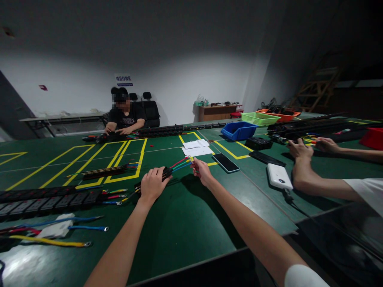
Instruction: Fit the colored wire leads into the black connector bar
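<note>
In the head view, my left hand (153,184) is closed over a black strip (166,172) above the green table. Red, green and blue wires (179,166) run out of the strip's right end. My right hand (202,171) pinches these wires near their tips, where yellow and bare metal ends (189,158) show. The fingers partly hide the ends. Left of my hands lie black socket strips (60,199) with coloured leads and ring terminals. Another thin black strip (104,172) with wires lies just beyond them.
White papers (196,148), a phone (226,162) and a white power bank (279,176) lie to the right. Beyond are a blue bin (238,130) and a green bin (260,118). A co-worker's hands (302,150) work at right; another person (124,115) sits across the table (185,235).
</note>
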`<state>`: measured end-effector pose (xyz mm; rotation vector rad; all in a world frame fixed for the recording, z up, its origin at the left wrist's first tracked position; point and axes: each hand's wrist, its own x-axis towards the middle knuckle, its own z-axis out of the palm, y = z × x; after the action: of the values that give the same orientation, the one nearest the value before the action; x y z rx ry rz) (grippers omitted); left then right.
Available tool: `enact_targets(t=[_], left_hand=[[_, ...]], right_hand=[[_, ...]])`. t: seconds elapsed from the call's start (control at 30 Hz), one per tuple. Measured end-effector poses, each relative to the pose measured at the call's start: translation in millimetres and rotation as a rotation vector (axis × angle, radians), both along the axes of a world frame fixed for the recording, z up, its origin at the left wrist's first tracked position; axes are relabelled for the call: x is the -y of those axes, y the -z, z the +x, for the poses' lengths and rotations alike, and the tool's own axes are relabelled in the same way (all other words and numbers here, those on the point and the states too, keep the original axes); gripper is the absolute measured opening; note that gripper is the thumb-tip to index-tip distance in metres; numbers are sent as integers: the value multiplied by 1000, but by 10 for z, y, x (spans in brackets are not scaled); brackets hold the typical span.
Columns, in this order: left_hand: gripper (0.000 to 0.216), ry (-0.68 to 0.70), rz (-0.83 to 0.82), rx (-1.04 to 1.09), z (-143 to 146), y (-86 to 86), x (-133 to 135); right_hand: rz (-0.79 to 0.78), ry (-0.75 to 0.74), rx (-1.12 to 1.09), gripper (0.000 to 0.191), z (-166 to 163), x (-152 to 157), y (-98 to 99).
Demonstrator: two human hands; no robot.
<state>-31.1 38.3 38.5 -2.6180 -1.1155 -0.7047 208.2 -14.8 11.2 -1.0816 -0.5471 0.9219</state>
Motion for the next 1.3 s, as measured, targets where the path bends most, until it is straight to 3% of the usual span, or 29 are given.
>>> enact_targets(t=[0.23,0.47,0.73,0.93,1.07,1.3], left_hand=[[52,24,-7,2,0,-24,17],[50,78,-16,-35,10,14,1],[41,98,-104,-90,11,11,-5],[43,93,-135,-104,-20,44,-53],[45,88,-148,-87,-28,41,-61],[41,109,-184,-55,-59,15,-69]], right_hand=[[-53,-87,4,38,-26,-4,24],[-92,43,120,36,-5,-28,88],[-147,204,572,52,46,-26,202],[-350,179,942,49,44,41,127],[-457,179,1015,47,24,73,52],[-472,156,1013,46,19,80,39]])
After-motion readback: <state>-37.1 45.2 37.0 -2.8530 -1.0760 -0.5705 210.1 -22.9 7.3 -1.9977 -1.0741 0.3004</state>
